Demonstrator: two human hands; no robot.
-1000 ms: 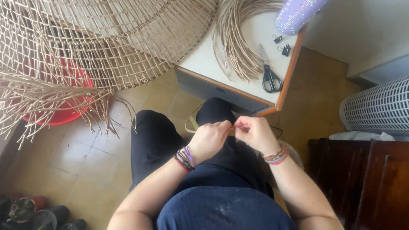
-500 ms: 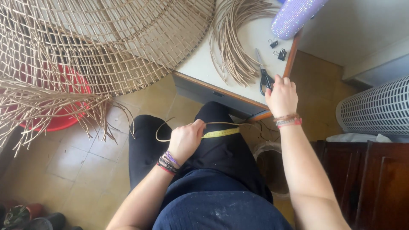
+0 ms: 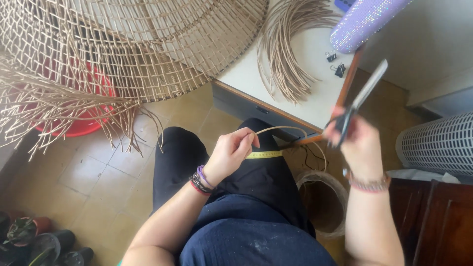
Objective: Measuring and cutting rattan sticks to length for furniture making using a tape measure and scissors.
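Scissors (image 3: pixel 357 101) are in the right hand (image 3: pixel 357 145), lifted above the right knee, with the pale blades pointing up toward 1 o'clock and the dark handles inside the fingers. The picture is blurred there, so I cannot tell if the blades are apart or together; the hand itself is closed around the handles. The left hand (image 3: pixel 229 155) is at the middle of the view, over the lap, and its thumb and fingers are pressed together on a thin rattan strand (image 3: pixel 283 129). This strand bends in an arc toward 3 o'clock and goes down near the edge of the counter (image 3: pixel 256 74). A yellow measuring tape (image 3: pixel 266 154) lies across the dark trousers, just beside the left hand at its 3 o'clock side.

On the counter, at 12 o'clock, there is a bundle of rattan strands (image 3: pixel 286 54), curved like a fan. Two small black binder clips (image 3: pixel 336 64) lie near it at 1 o'clock, and a glittering purple cylinder (image 3: pixel 367 22) rests at the far corner. A big woven rattan piece (image 3: pixel 123 44) with loose ends covers the upper left, from 9 to 12 o'clock, and a red basin (image 3: pixel 81 123) shows under it on the tiled floor. A round basket (image 3: pixel 325 202) stands on the floor between the right leg and a dark wooden cabinet (image 3: pixel 438 221). A white fan heater with a grille (image 3: pixel 438 145) is at 3 o'clock. Several small plant pots (image 3: pixel 39 241) are at 8 o'clock.
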